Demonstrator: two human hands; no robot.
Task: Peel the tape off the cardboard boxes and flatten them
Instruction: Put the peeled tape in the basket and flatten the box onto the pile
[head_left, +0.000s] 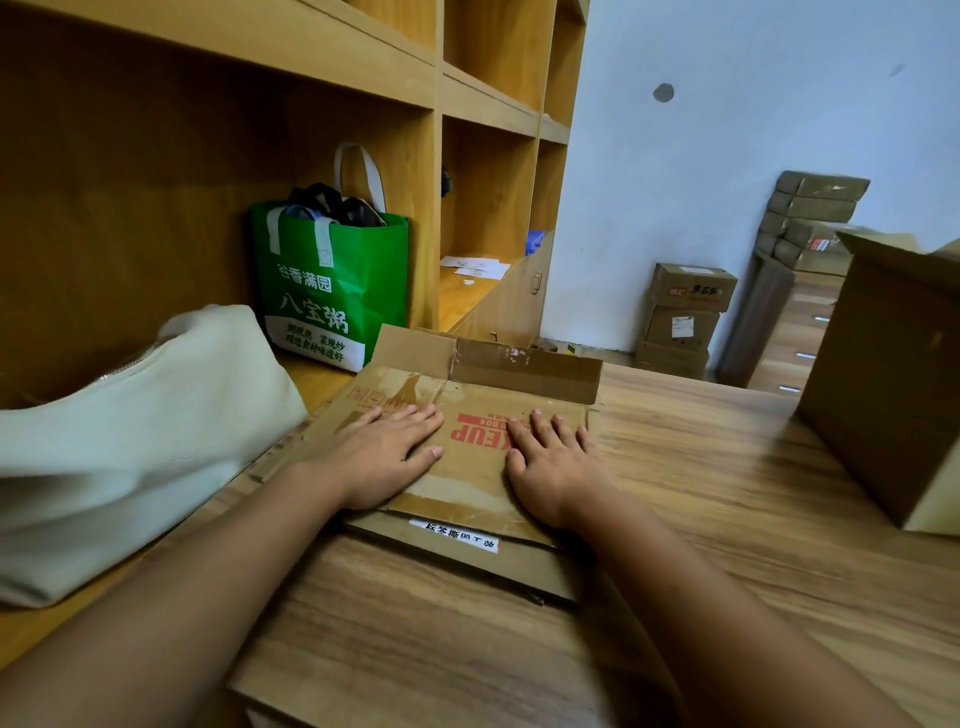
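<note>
**Pressing the collapsed box flat, both palms down**

Left fingers (410, 415): straight, close together, flat on the card, thumb out to the side. Right fingers (550, 426): straight, slightly spread, also flat. Neither the left hand (384, 452) nor the right hand (556, 467) grips anything.

Judgement: the step is flattening. Put the weight through the palms rather than the fingertips. Then work outward towards the far flap (524, 371), which stands up from the sheet and needs its fold line creased hard. Press evenly on both sides so the stack does not skid on the table (727, 493).

The flattened box (467, 478) is brown corrugated card with red print that reads upside down from here. Pale torn patches show where the surface has been stripped. The flap carries a shiny scrap (514, 353), probably leftover tape; check it.

The box lies on top of other flat cardboard directly in front of the person. The sheet below carries a white label strip (454, 535). An upright box (883, 374) stands well apart on the right, apparently not yet done.
</note>
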